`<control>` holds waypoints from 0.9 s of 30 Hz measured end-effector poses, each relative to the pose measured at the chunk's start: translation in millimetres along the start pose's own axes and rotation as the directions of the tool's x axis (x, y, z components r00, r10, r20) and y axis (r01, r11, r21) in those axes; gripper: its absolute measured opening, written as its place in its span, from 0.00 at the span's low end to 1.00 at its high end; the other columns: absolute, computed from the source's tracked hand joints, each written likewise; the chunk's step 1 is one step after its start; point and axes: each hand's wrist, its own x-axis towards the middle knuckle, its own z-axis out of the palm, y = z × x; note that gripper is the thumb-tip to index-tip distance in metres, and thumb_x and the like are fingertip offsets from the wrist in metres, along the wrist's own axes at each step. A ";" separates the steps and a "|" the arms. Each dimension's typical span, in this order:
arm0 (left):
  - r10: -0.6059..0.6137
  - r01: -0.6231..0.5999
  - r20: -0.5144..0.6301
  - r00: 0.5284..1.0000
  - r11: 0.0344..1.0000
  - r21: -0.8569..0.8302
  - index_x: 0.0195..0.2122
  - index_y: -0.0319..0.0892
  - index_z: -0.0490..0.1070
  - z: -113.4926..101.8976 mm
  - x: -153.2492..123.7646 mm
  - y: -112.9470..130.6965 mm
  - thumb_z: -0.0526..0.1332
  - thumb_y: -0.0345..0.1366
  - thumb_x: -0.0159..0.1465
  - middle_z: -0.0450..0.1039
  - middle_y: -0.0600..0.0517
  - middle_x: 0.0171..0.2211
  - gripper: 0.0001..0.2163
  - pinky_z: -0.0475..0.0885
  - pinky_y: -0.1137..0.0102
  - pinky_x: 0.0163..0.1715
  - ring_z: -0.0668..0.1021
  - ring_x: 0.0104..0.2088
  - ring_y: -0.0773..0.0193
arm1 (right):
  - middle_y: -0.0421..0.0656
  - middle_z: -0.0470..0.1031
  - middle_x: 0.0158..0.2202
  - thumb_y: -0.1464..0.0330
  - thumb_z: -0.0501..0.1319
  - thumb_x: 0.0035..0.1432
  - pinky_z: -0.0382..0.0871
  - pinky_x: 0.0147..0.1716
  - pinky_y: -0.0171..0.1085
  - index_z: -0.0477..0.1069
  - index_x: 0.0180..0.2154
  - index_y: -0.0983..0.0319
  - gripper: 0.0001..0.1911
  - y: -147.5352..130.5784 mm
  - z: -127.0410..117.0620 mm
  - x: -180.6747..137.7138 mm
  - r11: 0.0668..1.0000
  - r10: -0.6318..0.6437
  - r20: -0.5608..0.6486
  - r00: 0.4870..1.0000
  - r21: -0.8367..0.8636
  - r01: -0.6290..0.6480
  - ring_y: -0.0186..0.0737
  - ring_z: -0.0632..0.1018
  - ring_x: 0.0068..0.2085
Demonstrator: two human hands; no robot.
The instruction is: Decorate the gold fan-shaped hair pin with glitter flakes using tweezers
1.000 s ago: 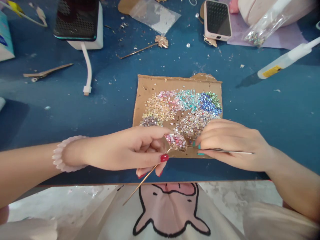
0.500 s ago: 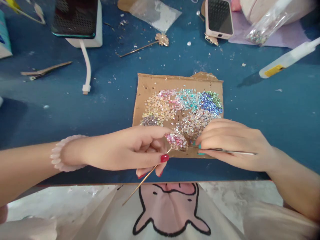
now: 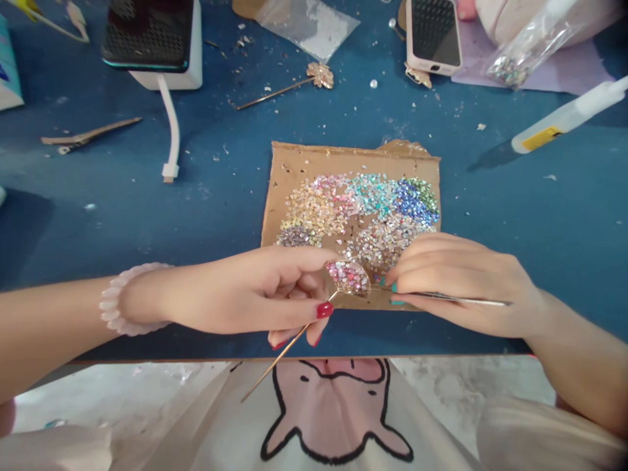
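Note:
Between the thumb and fingers of my left hand (image 3: 275, 294) is a hairpin (image 3: 348, 277) with a fan-shaped head covered in pink and white chips. Its thin gold stem slants down to the lower left, past the table edge. My right hand (image 3: 456, 281) is closed on slim metal tweezers (image 3: 461, 300). Their fine tip points left and reaches the right side of the fan head; whether it grips a chip is too small to tell. Beneath both hands lies a piece of cardboard (image 3: 289, 160), bearing heaps of coloured chips (image 3: 387, 239) sorted roughly by colour.
At the back lie another gold hairpin (image 3: 321, 75), a plastic bag (image 3: 314, 29) and a phone (image 3: 434, 33). A glue bottle (image 3: 544, 134) is on the right. On the left are a white box with a cable (image 3: 170, 131) and a hair clip (image 3: 88, 133).
Hardly anything differs. The view has shifted slightly, and both hands keep their grip on the hairpin and the tweezers.

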 end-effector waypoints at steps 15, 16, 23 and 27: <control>0.028 -0.028 0.043 0.999 1.000 0.012 0.41 0.39 0.60 -0.4 1.5 1.2 0.50 0.29 0.68 0.69 0.54 0.29 0.03 0.65 0.80 0.19 0.67 0.19 0.75 | 0.43 0.76 0.32 0.76 0.60 0.59 0.70 0.36 0.39 0.70 0.36 0.62 0.04 2.2 0.8 -1.1 0.999 0.023 0.022 0.999 0.035 -0.024 0.36 0.76 0.36; 0.030 -0.030 0.046 0.999 0.999 0.015 0.41 0.39 0.60 -0.6 1.4 1.3 0.50 0.29 0.68 0.69 0.54 0.29 0.03 0.65 0.80 0.19 0.67 0.19 0.75 | 0.43 0.76 0.32 0.76 0.60 0.58 0.70 0.36 0.39 0.70 0.36 0.63 0.03 2.2 1.0 -0.9 0.999 0.022 0.021 1.000 0.037 -0.023 0.37 0.76 0.36; 0.030 -0.030 0.026 0.999 0.999 0.027 0.42 0.37 0.60 0.3 2.3 3.0 0.50 0.30 0.68 0.69 0.54 0.28 0.04 0.66 0.79 0.18 0.66 0.18 0.75 | 0.44 0.76 0.32 0.76 0.60 0.58 0.70 0.36 0.39 0.70 0.36 0.63 0.04 0.1 0.8 -0.1 0.999 0.013 0.015 1.000 0.038 -0.014 0.37 0.76 0.36; 0.032 -0.033 0.025 0.999 0.999 0.029 0.40 0.38 0.59 0.4 2.7 3.1 0.50 0.31 0.68 0.69 0.54 0.28 0.02 0.65 0.79 0.18 0.66 0.18 0.75 | 0.44 0.77 0.32 0.76 0.60 0.58 0.70 0.36 0.39 0.70 0.36 0.63 0.04 -0.4 0.8 1.3 0.999 0.002 0.024 1.000 0.039 -0.003 0.37 0.76 0.36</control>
